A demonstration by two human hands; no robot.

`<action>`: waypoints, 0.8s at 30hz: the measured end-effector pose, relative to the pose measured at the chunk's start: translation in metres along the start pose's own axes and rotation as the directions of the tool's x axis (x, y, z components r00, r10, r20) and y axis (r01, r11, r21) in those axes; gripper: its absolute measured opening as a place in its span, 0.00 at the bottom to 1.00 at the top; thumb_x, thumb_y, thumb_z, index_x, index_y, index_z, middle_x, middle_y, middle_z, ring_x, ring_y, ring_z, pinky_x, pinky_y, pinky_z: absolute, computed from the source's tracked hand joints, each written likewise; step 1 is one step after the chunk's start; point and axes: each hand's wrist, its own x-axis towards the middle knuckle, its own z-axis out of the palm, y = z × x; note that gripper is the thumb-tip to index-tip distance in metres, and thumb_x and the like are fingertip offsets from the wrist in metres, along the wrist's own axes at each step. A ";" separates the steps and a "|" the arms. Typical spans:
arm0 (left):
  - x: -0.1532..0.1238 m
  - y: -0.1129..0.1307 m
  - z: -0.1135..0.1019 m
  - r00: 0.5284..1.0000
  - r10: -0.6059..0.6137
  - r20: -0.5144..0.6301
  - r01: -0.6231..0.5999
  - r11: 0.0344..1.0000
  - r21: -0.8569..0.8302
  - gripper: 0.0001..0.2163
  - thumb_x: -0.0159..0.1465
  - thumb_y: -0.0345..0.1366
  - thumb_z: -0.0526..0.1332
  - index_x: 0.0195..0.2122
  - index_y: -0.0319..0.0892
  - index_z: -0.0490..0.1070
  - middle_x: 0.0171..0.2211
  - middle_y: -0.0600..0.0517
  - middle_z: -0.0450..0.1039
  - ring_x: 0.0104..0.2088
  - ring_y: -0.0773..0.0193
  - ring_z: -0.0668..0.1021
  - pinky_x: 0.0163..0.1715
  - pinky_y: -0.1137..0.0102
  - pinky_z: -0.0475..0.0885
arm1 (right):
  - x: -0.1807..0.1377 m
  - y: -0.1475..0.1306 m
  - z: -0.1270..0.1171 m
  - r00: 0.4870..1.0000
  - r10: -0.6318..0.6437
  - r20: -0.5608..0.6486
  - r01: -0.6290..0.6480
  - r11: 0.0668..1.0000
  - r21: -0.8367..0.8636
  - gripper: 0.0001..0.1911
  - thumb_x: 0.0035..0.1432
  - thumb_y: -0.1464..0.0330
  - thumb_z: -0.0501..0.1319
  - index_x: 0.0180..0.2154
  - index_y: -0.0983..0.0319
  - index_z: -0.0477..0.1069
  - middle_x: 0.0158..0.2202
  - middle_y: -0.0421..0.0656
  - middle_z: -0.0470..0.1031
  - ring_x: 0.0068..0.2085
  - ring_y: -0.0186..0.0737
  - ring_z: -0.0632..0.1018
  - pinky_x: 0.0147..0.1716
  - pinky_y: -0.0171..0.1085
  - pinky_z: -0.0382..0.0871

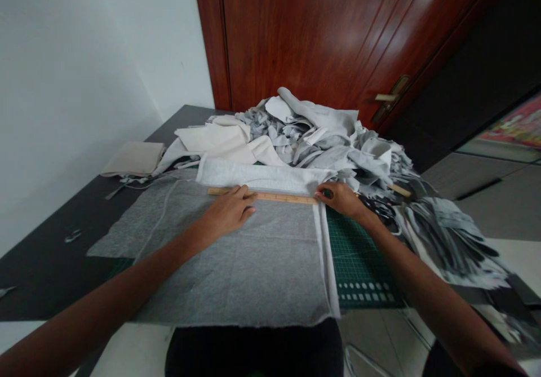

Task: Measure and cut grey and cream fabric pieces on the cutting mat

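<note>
A grey fabric piece (262, 264) lies spread over the table's front, its far part folded back to show a paler side (257, 175). Across it, along the fold, runs a wooden ruler (283, 198). My left hand (230, 211) rests on the ruler's left part and the cloth, palm down with fingers apart. At the ruler's right end, by the fabric's right edge, my right hand (338, 196) has thumb and forefinger pinched together. Whatever is between those fingertips is too small to tell. Under the fabric, a green cutting mat (359, 253) shows on the right.
Behind the ruler rises a heap of grey and white cloth scraps (321, 132). Folded beige cloth (134, 158) sits at the left edge, near small scissors (120, 185). Stacked grey pieces (448, 236) lie at right. A wooden door (296, 39) stands behind the dark table (46, 264).
</note>
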 end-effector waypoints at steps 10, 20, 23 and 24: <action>0.006 -0.028 0.014 0.989 0.033 -0.146 -0.051 0.991 -0.126 0.13 0.75 0.33 0.56 0.52 0.43 0.81 0.46 0.45 0.74 0.50 0.53 0.76 0.54 0.59 0.74 | -0.075 0.051 -0.024 0.951 0.249 -0.184 -0.263 0.964 -0.051 0.15 0.61 0.61 0.63 0.47 0.60 0.77 0.34 0.46 0.84 0.27 0.43 0.79 0.32 0.40 0.73; 0.004 -0.039 0.014 0.986 0.067 -0.154 -0.091 0.983 -0.158 0.16 0.76 0.35 0.55 0.60 0.44 0.76 0.50 0.46 0.74 0.52 0.53 0.77 0.58 0.59 0.73 | -0.094 0.051 -0.031 0.955 0.209 -0.211 -0.246 0.954 -0.169 0.12 0.61 0.67 0.63 0.45 0.59 0.79 0.45 0.53 0.83 0.45 0.55 0.83 0.48 0.50 0.77; 0.003 -0.043 0.014 0.987 0.073 -0.144 -0.098 0.979 -0.177 0.16 0.76 0.36 0.55 0.61 0.46 0.76 0.51 0.46 0.75 0.53 0.53 0.77 0.59 0.58 0.73 | -0.068 0.015 -0.018 0.981 0.027 -0.194 -0.054 0.989 -0.136 0.13 0.70 0.68 0.57 0.49 0.60 0.79 0.48 0.53 0.81 0.48 0.54 0.82 0.51 0.50 0.77; 0.002 -0.044 0.013 0.987 0.076 -0.143 -0.102 0.977 -0.185 0.17 0.76 0.36 0.55 0.62 0.46 0.75 0.52 0.46 0.75 0.53 0.53 0.77 0.59 0.58 0.73 | -0.057 0.002 -0.010 0.984 -0.037 -0.173 0.018 0.994 -0.106 0.13 0.72 0.68 0.56 0.49 0.60 0.79 0.47 0.52 0.81 0.47 0.53 0.82 0.52 0.50 0.77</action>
